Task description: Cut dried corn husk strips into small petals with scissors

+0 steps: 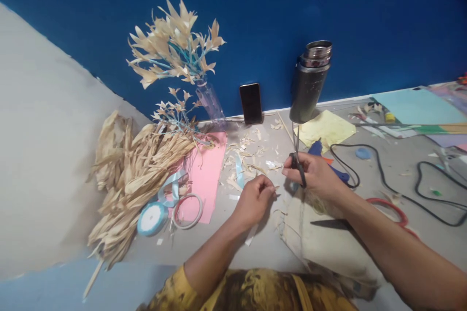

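My right hand (316, 175) grips small dark-handled scissors (297, 160), their blades pointing up and away from me, slightly apart. To its left, my left hand (254, 198) is closed in a pinch. A small pale pointed bit of dried corn husk (276, 188) sticks out from its fingertips. Husk scraps (251, 158) and a strip of light blue ribbon (239, 172) lie on the table just beyond. Beside my right hand is a blue glue gun (315, 147), partly hidden by the hand. Under my right forearm lie larger red-handled scissors (392, 209).
On the left are a corn husk bundle (146, 155), ribbon spool (151, 218), tape roll (188, 211) and pink paper (208, 180). Husk flowers in a clear bottle (211, 102), a phone (251, 103) and a flask (310, 85) stand by the wall. A black cord (381, 175) crosses the right side.
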Tool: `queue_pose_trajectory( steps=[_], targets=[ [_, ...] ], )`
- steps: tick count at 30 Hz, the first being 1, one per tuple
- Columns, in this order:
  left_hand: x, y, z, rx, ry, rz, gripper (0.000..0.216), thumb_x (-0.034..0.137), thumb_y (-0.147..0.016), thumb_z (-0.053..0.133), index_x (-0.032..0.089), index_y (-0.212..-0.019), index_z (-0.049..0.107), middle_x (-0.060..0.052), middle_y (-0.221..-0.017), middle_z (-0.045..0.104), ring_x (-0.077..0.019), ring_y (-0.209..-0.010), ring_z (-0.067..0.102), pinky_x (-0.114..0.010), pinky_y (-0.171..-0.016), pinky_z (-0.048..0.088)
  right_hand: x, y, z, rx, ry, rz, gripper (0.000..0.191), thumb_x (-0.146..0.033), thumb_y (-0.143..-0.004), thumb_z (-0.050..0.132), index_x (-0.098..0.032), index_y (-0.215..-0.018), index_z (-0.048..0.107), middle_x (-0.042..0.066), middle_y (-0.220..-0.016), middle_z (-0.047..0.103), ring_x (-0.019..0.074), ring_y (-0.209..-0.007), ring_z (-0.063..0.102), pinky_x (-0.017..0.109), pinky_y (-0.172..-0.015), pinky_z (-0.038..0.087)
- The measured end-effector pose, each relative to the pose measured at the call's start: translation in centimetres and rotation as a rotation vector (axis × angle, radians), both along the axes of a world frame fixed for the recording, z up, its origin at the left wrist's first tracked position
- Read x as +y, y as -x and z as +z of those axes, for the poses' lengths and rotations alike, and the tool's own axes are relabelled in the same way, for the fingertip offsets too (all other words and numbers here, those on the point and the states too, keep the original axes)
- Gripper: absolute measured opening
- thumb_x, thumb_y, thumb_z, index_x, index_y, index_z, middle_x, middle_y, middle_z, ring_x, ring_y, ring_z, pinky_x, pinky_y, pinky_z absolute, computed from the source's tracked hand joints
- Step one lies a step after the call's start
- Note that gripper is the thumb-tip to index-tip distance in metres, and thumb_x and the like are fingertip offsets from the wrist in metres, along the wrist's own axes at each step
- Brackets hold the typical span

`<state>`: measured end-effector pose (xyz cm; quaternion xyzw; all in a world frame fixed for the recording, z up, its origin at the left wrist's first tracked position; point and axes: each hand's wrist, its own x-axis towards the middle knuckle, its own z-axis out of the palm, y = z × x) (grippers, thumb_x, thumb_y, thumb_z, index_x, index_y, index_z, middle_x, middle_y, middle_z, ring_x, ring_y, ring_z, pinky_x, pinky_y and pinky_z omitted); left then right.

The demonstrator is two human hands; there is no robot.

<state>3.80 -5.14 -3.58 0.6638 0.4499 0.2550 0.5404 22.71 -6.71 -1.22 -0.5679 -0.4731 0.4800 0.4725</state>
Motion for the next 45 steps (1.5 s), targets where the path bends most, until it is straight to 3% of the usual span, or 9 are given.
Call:
queue_pose_trajectory(
  steps=[3, 7, 15, 21, 25, 32, 38, 43, 45],
  targets=[
    [0.5, 0.1, 1.0, -0.181, 0.265, 0.053, 0.017, 0.033, -0.082, 0.062, 0.018, -0.075, 0.056, -0.001, -0.066, 0.064, -0.0078, -0.043, 0.039, -0.022, -0.048, 0.031, -0.2, 0.3, 0.2, 0.026, 0.057, 0.111, 0.021, -0.031, -0.068, 0.079, -0.017, -0.078, 0.065, -0.001, -0.066, 0.061, 0.0145, -0.059, 0.054, 0.025, -0.052, 0.042],
    [0.8, 0.1, 1.6, -0.217, 0.245, 0.088, 0.020, 0.033, -0.077, 0.069, 0.016, -0.071, 0.059, -0.001, -0.061, 0.063, -0.0066, -0.042, 0.042, -0.020, -0.045, 0.031, -0.6, 1.1, 0.2, 0.041, 0.095, 0.178, 0.021, -0.027, -0.070, 0.076, -0.017, -0.083, 0.064, -0.003, -0.067, 0.060, 0.0134, -0.059, 0.053, 0.024, -0.053, 0.042],
    [0.8, 0.1, 2.4, -0.192, 0.328, 0.050, 0.023, 0.036, -0.081, 0.059, 0.014, -0.080, 0.069, -0.004, -0.064, 0.066, -0.0083, -0.042, 0.045, -0.021, -0.043, 0.029, -1.2, 1.9, -0.5, 0.005, 0.061, 0.079, 0.014, -0.025, -0.073, 0.068, -0.021, -0.083, 0.058, -0.006, -0.061, 0.056, 0.0126, -0.052, 0.049, 0.023, -0.048, 0.039],
    [0.6, -0.6, 1.5, 0.085, 0.020, 0.059, 0.018, 0.021, -0.070, 0.055, 0.017, -0.052, 0.059, 0.002, -0.049, 0.049, -0.0115, -0.051, 0.041, -0.025, -0.052, 0.028, -1.4, 2.3, -0.6, -0.274, -0.035, 0.068, 0.007, -0.026, -0.072, 0.062, -0.022, -0.076, 0.057, -0.005, -0.057, 0.052, 0.0140, -0.052, 0.047, 0.025, -0.050, 0.035],
    [0.6, -1.1, 0.9, 0.208, -0.129, 0.075, 0.020, 0.019, -0.071, 0.052, 0.019, -0.053, 0.059, 0.001, -0.052, 0.051, -0.0144, -0.056, 0.045, -0.027, -0.055, 0.027, -1.6, 2.7, -1.2, -0.464, -0.132, 0.032, 0.004, -0.023, -0.072, 0.057, -0.024, -0.072, 0.053, -0.001, -0.065, 0.059, 0.0182, -0.061, 0.053, 0.028, -0.057, 0.038],
    [0.3, -1.3, 1.4, 0.308, -0.244, 0.052, 0.025, 0.020, -0.078, 0.051, 0.020, -0.053, 0.053, -0.001, -0.054, 0.054, -0.0166, -0.056, 0.048, -0.029, -0.057, 0.026, -1.8, 2.9, -2.4, -0.555, -0.210, -0.016, 0.010, -0.017, -0.068, 0.054, -0.024, -0.075, 0.052, 0.001, -0.071, 0.062, 0.0206, -0.066, 0.057, 0.030, -0.063, 0.040],
    [0.4, -0.5, 1.2, 0.127, -0.141, 0.056, 0.024, 0.017, -0.077, 0.047, 0.020, -0.057, 0.060, -0.002, -0.057, 0.061, -0.0174, -0.060, 0.055, -0.028, -0.062, 0.037, -1.8, 3.1, -2.0, -0.520, -0.218, -0.061, 0.006, -0.020, -0.072, 0.056, -0.023, -0.076, 0.053, -0.001, -0.068, 0.059, 0.0180, -0.062, 0.053, 0.028, -0.060, 0.040],
    [0.6, 0.2, 0.6, -0.034, -0.030, 0.085, 0.027, 0.021, -0.079, 0.051, 0.015, -0.093, 0.073, -0.002, -0.071, 0.070, -0.0161, -0.063, 0.059, -0.026, -0.063, 0.043, -1.4, 2.9, -1.3, -0.464, -0.213, -0.057, 0.005, -0.027, -0.075, 0.056, -0.023, -0.074, 0.052, -0.003, -0.063, 0.055, 0.0146, -0.055, 0.048, 0.025, -0.054, 0.039],
    [0.5, 0.0, 0.5, -0.034, -0.049, 0.083, 0.023, 0.022, -0.078, 0.054, 0.015, -0.085, 0.074, -0.002, -0.069, 0.070, -0.0157, -0.063, 0.059, -0.025, -0.061, 0.042, -1.4, 2.9, -1.3, -0.474, -0.222, -0.019, 0.005, -0.027, -0.074, 0.056, -0.023, -0.073, 0.052, -0.004, -0.062, 0.054, 0.0146, -0.055, 0.048, 0.025, -0.053, 0.038]
  ],
)
